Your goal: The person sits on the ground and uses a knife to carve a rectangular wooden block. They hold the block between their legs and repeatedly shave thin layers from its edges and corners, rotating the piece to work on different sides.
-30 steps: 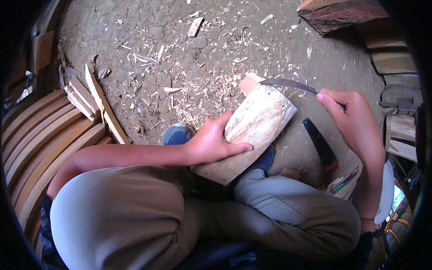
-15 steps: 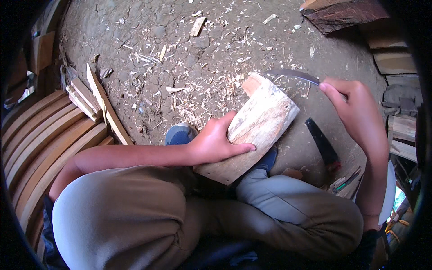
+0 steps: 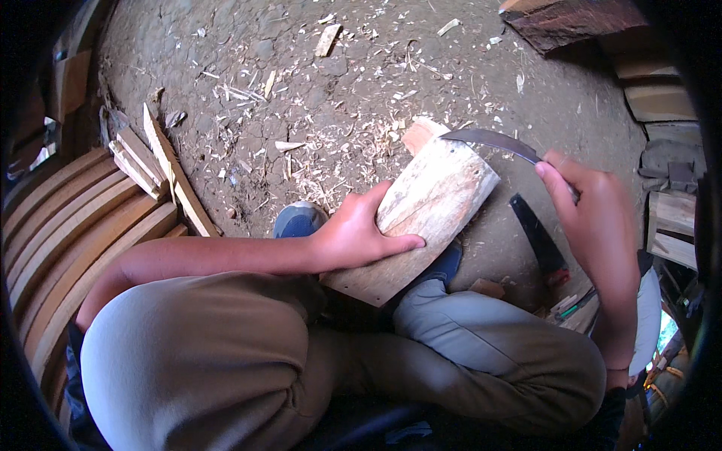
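Note:
A pale, rough wooden board [image 3: 429, 203] lies tilted between my legs, its far end pointing up and to the right. My left hand [image 3: 361, 233] is wrapped round the board's left edge, thumb across the upper face. In my right hand [image 3: 587, 199] is a curved blade [image 3: 492, 138], like a sickle or machete, gripped at its near end; the handle is mostly hidden by my fingers. The blade's tip overlaps the far end of the board. A smaller wood block [image 3: 421, 135] shows under that end.
A handsaw [image 3: 538, 237] with a dark blade lies right of the board. Curved planks [image 3: 90, 233] are stacked at the left, with loose offcuts [image 3: 177, 169] beside them. Wood shavings [image 3: 331, 173] litter the dirt floor. More timber [image 3: 571, 26] stands at the far right.
The blade has come down and slightly right, from beyond the board's far end to over its corner. My right hand has lowered a little; my left hand keeps its grip on the board.

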`<state>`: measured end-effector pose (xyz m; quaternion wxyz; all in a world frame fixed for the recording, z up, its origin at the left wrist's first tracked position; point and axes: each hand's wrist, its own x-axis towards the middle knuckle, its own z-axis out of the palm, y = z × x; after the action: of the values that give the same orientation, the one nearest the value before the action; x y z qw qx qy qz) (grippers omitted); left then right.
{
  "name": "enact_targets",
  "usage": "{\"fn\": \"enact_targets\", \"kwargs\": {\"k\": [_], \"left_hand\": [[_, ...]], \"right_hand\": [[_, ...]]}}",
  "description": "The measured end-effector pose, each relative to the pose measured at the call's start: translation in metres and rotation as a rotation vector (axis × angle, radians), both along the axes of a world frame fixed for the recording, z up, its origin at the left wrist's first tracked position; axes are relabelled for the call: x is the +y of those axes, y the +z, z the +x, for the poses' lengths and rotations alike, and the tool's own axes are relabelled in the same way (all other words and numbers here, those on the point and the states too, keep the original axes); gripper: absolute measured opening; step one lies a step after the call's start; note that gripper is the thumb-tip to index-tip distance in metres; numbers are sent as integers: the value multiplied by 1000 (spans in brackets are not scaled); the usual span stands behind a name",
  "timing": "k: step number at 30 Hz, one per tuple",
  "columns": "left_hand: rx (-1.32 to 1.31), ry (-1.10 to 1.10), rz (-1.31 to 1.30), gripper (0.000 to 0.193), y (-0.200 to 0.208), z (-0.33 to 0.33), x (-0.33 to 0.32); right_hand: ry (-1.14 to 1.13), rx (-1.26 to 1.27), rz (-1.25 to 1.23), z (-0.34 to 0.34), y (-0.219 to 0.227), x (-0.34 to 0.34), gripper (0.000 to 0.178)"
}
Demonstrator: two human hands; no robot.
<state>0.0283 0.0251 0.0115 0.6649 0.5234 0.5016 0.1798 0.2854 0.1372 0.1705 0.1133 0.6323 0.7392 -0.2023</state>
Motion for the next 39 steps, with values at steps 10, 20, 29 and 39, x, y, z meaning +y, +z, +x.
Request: {"fn": "enact_targets", "kwargs": {"k": [10, 20, 29, 39], "left_hand": [[-24, 23, -41, 78, 2, 2, 2], [-25, 33, -21, 77, 3, 6, 3], [-4, 1, -24, 77, 2, 3, 1], [-9, 19, -10, 77, -1, 2, -2]], "right_hand": [[10, 49, 101, 13, -26, -31, 22], [185, 73, 310, 8, -61, -41, 27], [-69, 241, 134, 21, -10, 2, 28], [-73, 236, -88, 16, -18, 4, 28]]}}
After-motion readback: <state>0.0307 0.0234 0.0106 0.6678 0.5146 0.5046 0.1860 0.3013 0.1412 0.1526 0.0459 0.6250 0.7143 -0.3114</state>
